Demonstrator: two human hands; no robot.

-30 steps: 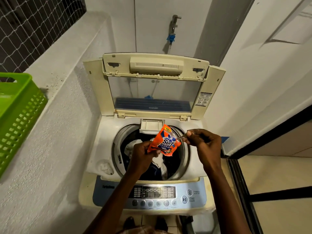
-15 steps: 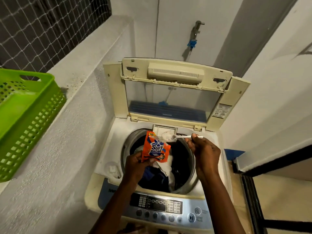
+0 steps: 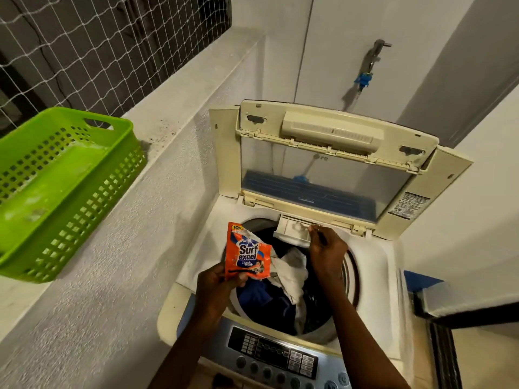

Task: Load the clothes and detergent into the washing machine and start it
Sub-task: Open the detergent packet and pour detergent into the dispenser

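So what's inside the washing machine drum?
Clothes: a white cloth on top, blue and dark ones beneath. The drum bottom is covered, so anything under the pile stays hidden.

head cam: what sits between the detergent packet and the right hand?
In the head view, open drum with white cloth showing between the detergent packet, held by the left hand, and the right hand at the dispenser tray.
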